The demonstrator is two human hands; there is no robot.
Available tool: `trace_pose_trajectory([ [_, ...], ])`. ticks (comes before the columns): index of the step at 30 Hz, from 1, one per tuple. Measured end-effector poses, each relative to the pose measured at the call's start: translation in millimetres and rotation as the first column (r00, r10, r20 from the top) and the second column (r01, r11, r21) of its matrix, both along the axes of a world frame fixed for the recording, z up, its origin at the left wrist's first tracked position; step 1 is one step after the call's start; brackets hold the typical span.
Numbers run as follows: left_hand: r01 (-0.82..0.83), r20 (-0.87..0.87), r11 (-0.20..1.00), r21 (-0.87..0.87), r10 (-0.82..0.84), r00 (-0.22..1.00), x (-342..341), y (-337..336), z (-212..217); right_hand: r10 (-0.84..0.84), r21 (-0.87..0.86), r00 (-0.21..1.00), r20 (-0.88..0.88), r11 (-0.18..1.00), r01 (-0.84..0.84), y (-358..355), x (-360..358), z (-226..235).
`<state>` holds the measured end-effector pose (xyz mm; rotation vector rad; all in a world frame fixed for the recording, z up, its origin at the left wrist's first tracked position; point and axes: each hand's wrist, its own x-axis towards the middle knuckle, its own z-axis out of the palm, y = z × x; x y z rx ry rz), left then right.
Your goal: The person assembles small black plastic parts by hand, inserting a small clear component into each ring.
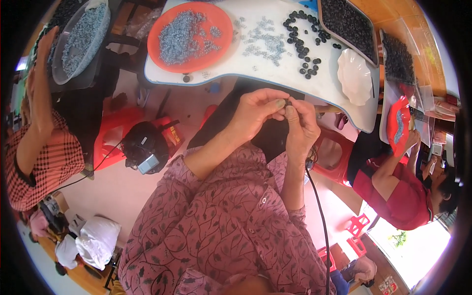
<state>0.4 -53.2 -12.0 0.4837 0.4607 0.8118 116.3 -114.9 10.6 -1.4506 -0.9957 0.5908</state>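
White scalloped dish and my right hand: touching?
Apart. The head view shows bare white tabletop and its blue edge between the right hand and the white scalloped dish.

The small dark piece [288, 103] is mostly covered by the fingertips of the left hand [258, 112] and right hand [303, 125]; its exact shape cannot be told. Dark trousers [216, 118] pass out of sight beneath the white surface [216, 66]. The top edge cuts off the tray [350, 46] of black pieces and a blue thing [309, 5] of unclear kind. Pale bits [265, 42] are too small to make out singly. The lower edge crops the patterned shirt [211, 211]. Background people [66, 253] at lower left are blurred.
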Motion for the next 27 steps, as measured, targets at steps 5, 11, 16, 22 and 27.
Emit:
trace_pose_trajectory([
  [5,0.008,0.04,0.999,-0.051,-0.006,0.999,-0.6,0.3,-1.6,-0.01,-0.004,0.999,0.037,1.0,0.01,-0.5,-2.0,1.5],
  [11,0.06,0.131,0.988,-0.143,-0.042,0.99,-2.3,2.9,-3.7,-0.035,0.025,0.994,-0.108,0.999,0.038,0.1,-2.0,-3.3],
  [16,0.054,0.124,0.985,-0.164,-0.033,0.992,-3.3,5.6,-1.6,-0.037,0.025,0.997,-0.073,0.999,0.039,3.6,-3.6,0.7],
  [22,0.042,0.111,0.988,-0.149,-0.026,0.993,-2.9,3.9,-1.4,-0.044,0.05,0.999,0.022,0.998,0.043,4.0,-6.0,4.6],
  [27,0.039,0.102,0.987,-0.156,-0.023,0.994,-1.9,1.9,-1.5,-0.061,0.022,0.991,0.122,0.998,0.059,3.6,-6.1,4.9],
])
